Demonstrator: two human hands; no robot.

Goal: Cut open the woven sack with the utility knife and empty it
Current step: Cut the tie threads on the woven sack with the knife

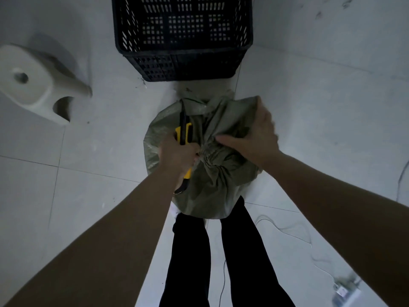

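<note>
Woven sack (212, 173): olive, upright on tiled floor (88, 162) between the feet, just short of black plastic crate (181, 36); neck still gathered and tied.
Left hand (179, 156): grip wrapped tight round yellow-and-black utility knife (184, 131), tip pointing toward the crate.
Right hand (252, 138): grip bunching loose cloth above the knot.
Advice: pull neck taut, slice just below the tie, stroke directed away from right fingers and legs.
White plastic stool (33, 85): well apart, left.
</note>
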